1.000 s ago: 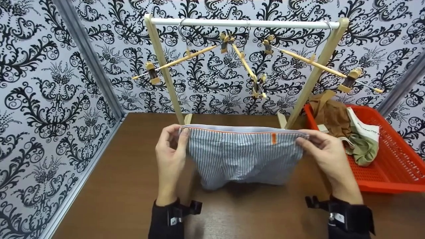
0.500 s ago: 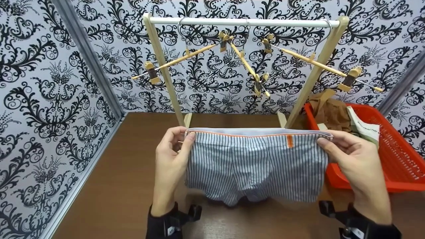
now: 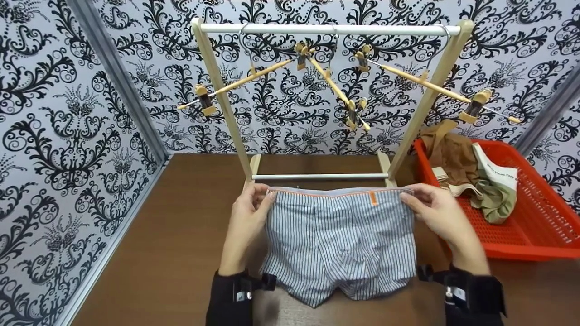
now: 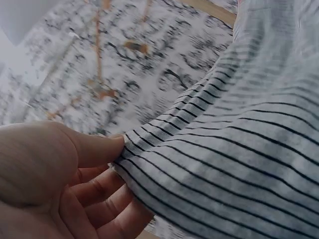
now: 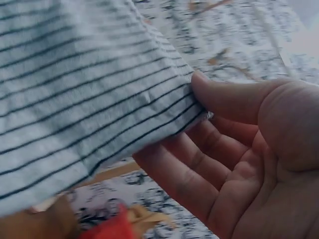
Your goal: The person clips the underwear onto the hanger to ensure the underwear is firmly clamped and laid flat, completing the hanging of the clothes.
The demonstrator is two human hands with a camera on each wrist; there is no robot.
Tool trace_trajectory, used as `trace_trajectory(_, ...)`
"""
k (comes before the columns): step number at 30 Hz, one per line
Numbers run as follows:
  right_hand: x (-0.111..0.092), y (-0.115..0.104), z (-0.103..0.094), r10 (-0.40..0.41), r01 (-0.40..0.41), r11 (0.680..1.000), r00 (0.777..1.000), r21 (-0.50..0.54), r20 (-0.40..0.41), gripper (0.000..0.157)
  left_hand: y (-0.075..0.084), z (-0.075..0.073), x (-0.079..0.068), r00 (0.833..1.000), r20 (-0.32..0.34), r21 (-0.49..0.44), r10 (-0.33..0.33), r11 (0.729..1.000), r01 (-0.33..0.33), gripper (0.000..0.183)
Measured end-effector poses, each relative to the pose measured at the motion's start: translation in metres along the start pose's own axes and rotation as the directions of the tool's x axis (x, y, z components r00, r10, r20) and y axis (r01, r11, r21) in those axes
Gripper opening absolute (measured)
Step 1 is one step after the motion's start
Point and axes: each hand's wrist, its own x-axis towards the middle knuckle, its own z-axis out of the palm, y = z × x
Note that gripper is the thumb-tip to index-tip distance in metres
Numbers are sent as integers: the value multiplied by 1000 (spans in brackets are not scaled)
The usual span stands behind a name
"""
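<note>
A pair of light grey shorts point(image 3: 340, 244) with thin dark stripes hangs spread between both hands in the head view. Its waistband has an orange line and a small orange tab point(image 3: 373, 198) right of centre. My left hand point(image 3: 249, 213) pinches the left end of the waistband between thumb and fingers. At the other end, my right hand point(image 3: 435, 210) pinches the waistband the same way. Both wrist views show the striped cloth point(image 4: 214, 149) held under the thumb, with the fingers behind it. The legs of the shorts hang down over the brown table.
Behind the shorts stands a rack with a white rail point(image 3: 335, 29). From it hang clip hangers, a left one point(image 3: 253, 81), a middle one point(image 3: 330, 79) and a right one point(image 3: 421, 81). A red basket point(image 3: 534, 251) on the right holds brown and green-white cloths point(image 3: 453, 154).
The shorts were raised and swung, stretched wide with the right hand farther right. Now the hands are closer together and lower, and the shorts hang longer, uncovering the rack's lower bar.
</note>
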Motion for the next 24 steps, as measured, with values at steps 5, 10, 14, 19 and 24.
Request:
trace_trajectory(5, 14, 23, 18, 9, -9, 999, 1000, -31, 5, 30, -27, 10, 3, 1000, -1, 38, 5, 999, -5, 12)
trace_trajectory(10, 21, 39, 32, -7, 7, 995, 1000, -97, 1, 25, -51, 18, 5, 999, -30, 90, 13, 996, -10, 13)
trace_trajectory(14, 23, 46, 39, 29, -28, 993, 999, -114, 14, 24, -63, 23, 7, 998, -56, 109, -2, 994, 8, 13)
trace_trajectory(19, 23, 47, 42, 41, -39, 996, 999, -76, 20, 26, -68, 26, 7, 996, -92, 135, 1, 991, 11, 16)
trace_trajectory(24, 20, 38, 40, 1, 1, 988, 1000, -156, 12, 29, -61, 26, 6, 995, -93, 214, 42, 977, -21, 30)
